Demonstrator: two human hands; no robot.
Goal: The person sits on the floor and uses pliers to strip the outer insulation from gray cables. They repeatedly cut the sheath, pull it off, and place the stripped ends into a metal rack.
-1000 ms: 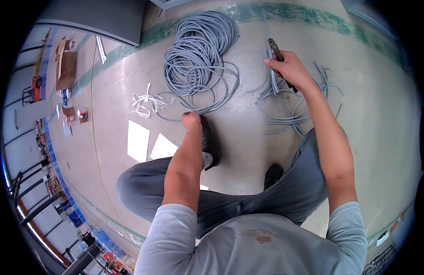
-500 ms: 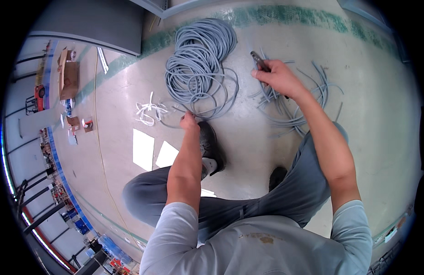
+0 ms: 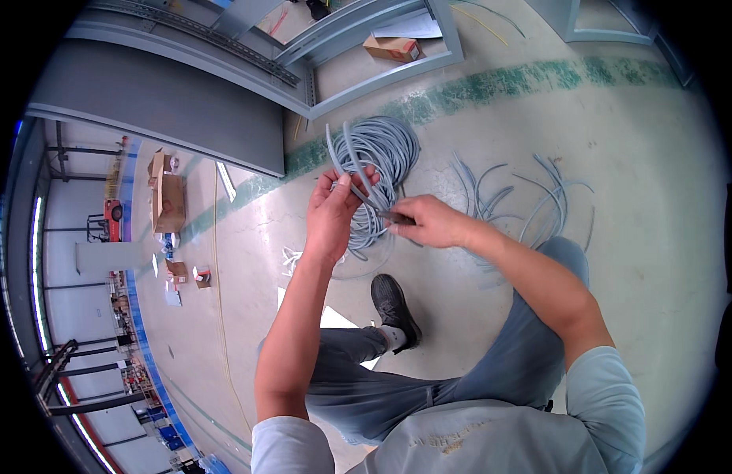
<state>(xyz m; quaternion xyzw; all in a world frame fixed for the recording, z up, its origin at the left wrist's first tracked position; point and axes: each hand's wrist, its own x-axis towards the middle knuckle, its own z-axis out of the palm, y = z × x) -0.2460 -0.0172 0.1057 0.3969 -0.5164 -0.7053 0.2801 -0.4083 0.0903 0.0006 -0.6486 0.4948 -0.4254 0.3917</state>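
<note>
My left hand (image 3: 331,217) is closed round a grey cable (image 3: 352,150), and two strands of it stick up past the fingers. In my right hand (image 3: 435,221) is a dark hand tool (image 3: 398,217); its exact kind is partly hidden by the fingers. The tool's tip meets the cable just right of my left fingers. Behind and below both hands lies a big coil of grey cable (image 3: 398,146) on the floor. Off to the right, several loose lengths of grey cable (image 3: 557,197) are spread out.
White strips (image 3: 290,259) and white sheets (image 3: 334,318) lie near my shoe (image 3: 394,304). A grey metal cabinet (image 3: 160,103) borders the far left, and an open grey frame (image 3: 382,87) holds a small carton (image 3: 392,49). Cardboard boxes (image 3: 170,201) stand farther left.
My left hand has lifted cable up from the floor near the shoe. My right hand has brought the tool left and down to that cable. The view has shifted, showing more of the cabinets.
</note>
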